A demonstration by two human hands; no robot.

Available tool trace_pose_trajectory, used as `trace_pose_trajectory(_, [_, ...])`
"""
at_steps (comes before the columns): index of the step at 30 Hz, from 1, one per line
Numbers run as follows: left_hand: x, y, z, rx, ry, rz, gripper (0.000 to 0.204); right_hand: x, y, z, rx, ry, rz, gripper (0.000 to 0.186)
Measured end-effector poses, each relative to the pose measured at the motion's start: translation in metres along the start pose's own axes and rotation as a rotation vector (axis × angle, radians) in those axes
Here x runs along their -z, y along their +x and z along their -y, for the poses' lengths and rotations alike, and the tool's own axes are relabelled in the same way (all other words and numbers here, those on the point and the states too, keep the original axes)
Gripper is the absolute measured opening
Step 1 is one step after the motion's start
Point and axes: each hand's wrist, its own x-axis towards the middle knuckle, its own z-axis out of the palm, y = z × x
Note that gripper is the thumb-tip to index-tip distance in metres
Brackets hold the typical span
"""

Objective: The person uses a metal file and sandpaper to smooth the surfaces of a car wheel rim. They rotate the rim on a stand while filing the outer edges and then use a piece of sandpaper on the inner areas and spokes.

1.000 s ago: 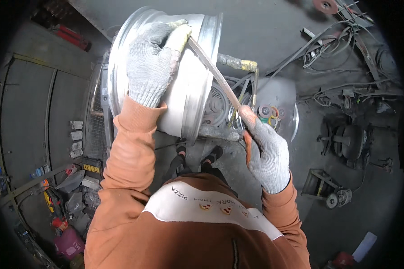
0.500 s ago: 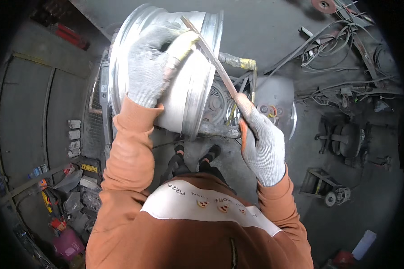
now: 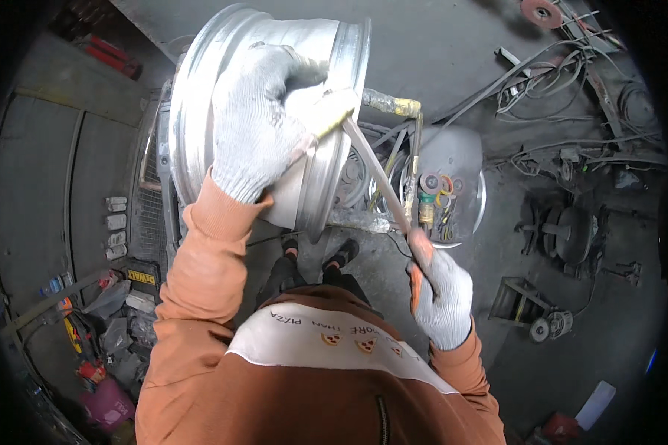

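A bare silver metal wheel rim [image 3: 293,31] lies on its side in front of me, on a frame with taped arms. My left hand [image 3: 256,122], in a grey knit glove with yellowish fingers, is over the rim's barrel. Its fingers are curled, with the yellowish one at the far tip of a long flat file [image 3: 378,174]. That tip meets the rim's right edge. My right hand [image 3: 441,293], in a white glove with orange on the palm side, is closed round the near end of the file. The grip itself is hidden in the hand.
Right of the rim, a round tray [image 3: 453,239] holds abrasive discs and small tools. Cables [image 3: 571,96] tangle at the far right. A dark chair [image 3: 568,230] and a small motor [image 3: 560,322] stand right. Bags and a tool case [image 3: 142,276] lie left.
My right hand has drawn the file back toward the lower right, so its tip is now by the left hand's fingers. The left hand has shifted slightly down and right.
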Motion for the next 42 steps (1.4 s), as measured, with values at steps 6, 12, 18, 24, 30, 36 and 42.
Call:
trace_pose_trajectory(6, [-0.011,0.002,0.009,-0.032,-0.015,-0.297,0.027,0.004,0.039,0.008,0.129,-0.030,0.020,0.048])
trace_pose_trajectory(12, [0.001,-0.008,0.006,-0.202,0.008,-0.040,0.018,0.012,0.002,0.003,0.034,-0.107,0.104,0.050])
trace_pose_trajectory(18, [-0.005,0.002,-0.009,0.194,-0.246,-0.240,0.021,0.005,0.050,0.002,0.097,-0.081,0.040,0.040])
trace_pose_trajectory(24, [0.011,-0.003,-0.005,-0.152,-0.024,0.100,0.017,0.021,0.005,0.004,-0.011,-0.054,0.157,0.039])
trace_pose_trajectory(30, [-0.002,0.001,-0.008,0.150,-0.087,-0.152,0.021,0.011,0.053,0.014,-0.003,-0.045,0.103,0.039])
trace_pose_trajectory(36, [0.007,0.005,0.001,-0.307,0.023,0.082,0.017,0.020,-0.003,-0.006,0.037,-0.065,0.104,0.050])
trace_pose_trajectory(42, [-0.009,0.003,-0.001,0.112,-0.053,-0.260,0.019,0.008,0.055,0.005,0.109,-0.066,0.026,0.044])
